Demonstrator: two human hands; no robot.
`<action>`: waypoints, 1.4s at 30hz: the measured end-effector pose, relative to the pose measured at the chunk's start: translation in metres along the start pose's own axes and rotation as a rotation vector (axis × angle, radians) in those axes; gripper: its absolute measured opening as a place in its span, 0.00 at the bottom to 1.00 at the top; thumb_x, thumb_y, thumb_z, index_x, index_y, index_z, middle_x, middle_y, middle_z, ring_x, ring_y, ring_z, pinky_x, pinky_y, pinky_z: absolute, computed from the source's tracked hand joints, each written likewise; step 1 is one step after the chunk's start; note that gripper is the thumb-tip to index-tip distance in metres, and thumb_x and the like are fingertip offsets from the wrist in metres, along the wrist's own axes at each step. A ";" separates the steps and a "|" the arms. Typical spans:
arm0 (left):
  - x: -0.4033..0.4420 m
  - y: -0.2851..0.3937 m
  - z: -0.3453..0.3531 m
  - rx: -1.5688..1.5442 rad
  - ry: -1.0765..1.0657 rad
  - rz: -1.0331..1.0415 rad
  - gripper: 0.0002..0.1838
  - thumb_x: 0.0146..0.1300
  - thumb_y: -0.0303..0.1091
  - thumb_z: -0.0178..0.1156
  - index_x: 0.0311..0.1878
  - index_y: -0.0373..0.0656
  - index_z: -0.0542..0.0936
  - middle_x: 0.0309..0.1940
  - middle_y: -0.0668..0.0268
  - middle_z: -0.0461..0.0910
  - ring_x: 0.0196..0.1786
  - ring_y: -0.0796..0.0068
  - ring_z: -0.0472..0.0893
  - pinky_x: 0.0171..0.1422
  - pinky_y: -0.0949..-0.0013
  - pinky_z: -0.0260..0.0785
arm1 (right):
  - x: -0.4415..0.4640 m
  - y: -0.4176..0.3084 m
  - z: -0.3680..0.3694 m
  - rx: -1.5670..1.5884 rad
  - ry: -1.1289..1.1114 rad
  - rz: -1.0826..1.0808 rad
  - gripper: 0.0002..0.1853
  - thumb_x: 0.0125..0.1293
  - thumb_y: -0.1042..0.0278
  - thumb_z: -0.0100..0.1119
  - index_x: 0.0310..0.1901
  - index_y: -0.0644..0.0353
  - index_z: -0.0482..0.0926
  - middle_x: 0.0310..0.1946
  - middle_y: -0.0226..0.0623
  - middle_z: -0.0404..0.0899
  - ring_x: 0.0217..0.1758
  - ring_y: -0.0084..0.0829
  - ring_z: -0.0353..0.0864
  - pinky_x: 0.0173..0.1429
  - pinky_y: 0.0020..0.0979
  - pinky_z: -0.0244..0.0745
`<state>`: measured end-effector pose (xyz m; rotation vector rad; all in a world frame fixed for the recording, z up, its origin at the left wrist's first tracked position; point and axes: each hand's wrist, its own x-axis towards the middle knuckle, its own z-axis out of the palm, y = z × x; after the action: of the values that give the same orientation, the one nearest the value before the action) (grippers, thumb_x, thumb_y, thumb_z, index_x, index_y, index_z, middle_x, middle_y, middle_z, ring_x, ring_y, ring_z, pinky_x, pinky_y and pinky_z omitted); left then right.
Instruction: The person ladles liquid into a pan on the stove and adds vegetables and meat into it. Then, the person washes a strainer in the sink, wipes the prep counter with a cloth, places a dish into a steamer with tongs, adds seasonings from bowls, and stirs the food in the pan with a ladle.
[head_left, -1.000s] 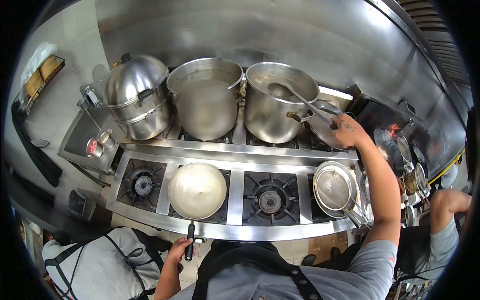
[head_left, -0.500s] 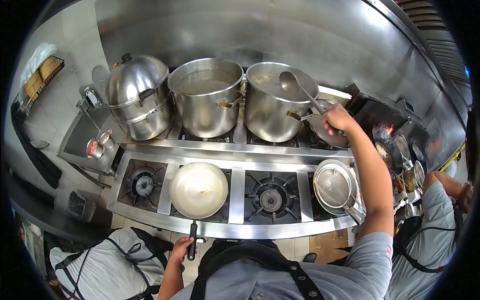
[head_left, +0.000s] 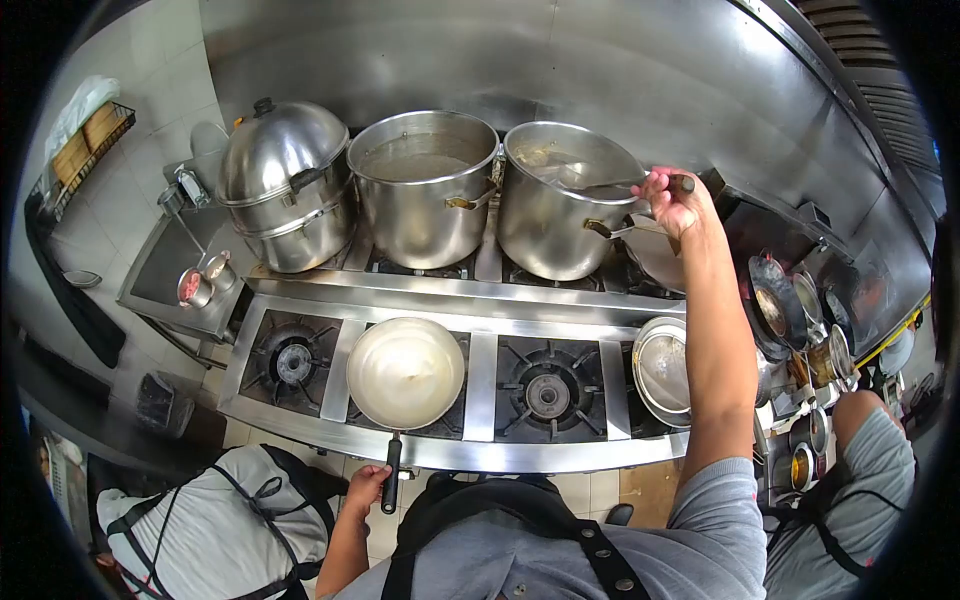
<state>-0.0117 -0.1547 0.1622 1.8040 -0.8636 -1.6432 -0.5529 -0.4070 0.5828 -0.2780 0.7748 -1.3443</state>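
Observation:
My right hand (head_left: pixel 670 203) grips a ladle (head_left: pixel 612 187) by its handle over the right stockpot (head_left: pixel 555 232). The ladle's bowl is down inside this pot, in cloudy liquid. At the front edge of the stove, my left hand (head_left: pixel 366 488) has curled fingers beside the black handle of a frying pan (head_left: pixel 405 373). Its fingertips pass behind that handle, so what they hold is hidden. The pan rests on a front burner and has a pale, worn inside.
A second stockpot (head_left: pixel 425 220) and a domed steamer (head_left: pixel 285 190) stand on the back row. Strainers (head_left: pixel 662 370) lie on the right front burner, beside a bare burner (head_left: pixel 547 395). Co-workers stand at left (head_left: pixel 205 520) and right (head_left: pixel 850 500). A wok (head_left: pixel 772 300) sits farther right.
My right hand has turned over and lowered the ladle's bowl into the right stockpot. The view has shifted slightly. At right, the co-worker's arm has moved and the flame by the wok no longer shows.

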 end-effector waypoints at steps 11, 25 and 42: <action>-0.018 0.004 0.015 -0.103 -0.083 0.011 0.13 0.63 0.41 0.60 0.33 0.41 0.73 0.21 0.65 0.77 0.16 0.74 0.75 0.18 0.71 0.67 | -0.036 -0.002 0.016 0.040 -0.107 -0.088 0.27 0.59 0.80 0.49 0.52 0.87 0.47 0.25 0.39 0.71 0.21 0.26 0.78 0.18 0.19 0.75; -0.019 -0.002 0.029 -0.225 -0.246 -0.049 0.13 0.64 0.43 0.59 0.36 0.42 0.72 0.17 0.67 0.71 0.12 0.73 0.70 0.15 0.71 0.62 | -0.101 0.023 0.035 0.139 -0.345 -0.022 0.32 0.64 0.75 0.51 0.57 0.87 0.42 0.28 0.44 0.72 0.23 0.30 0.78 0.19 0.23 0.73; -0.021 0.000 0.029 -0.222 -0.220 -0.059 0.14 0.62 0.45 0.61 0.35 0.44 0.72 0.19 0.68 0.73 0.14 0.76 0.72 0.17 0.72 0.63 | -0.173 0.157 0.023 0.160 -0.454 0.242 0.26 0.70 0.66 0.41 0.58 0.84 0.56 0.32 0.39 0.72 0.25 0.29 0.77 0.22 0.31 0.80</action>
<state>-0.0414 -0.1377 0.1725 1.5314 -0.6923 -1.9205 -0.4224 -0.2124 0.5641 -0.3353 0.3061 -1.0527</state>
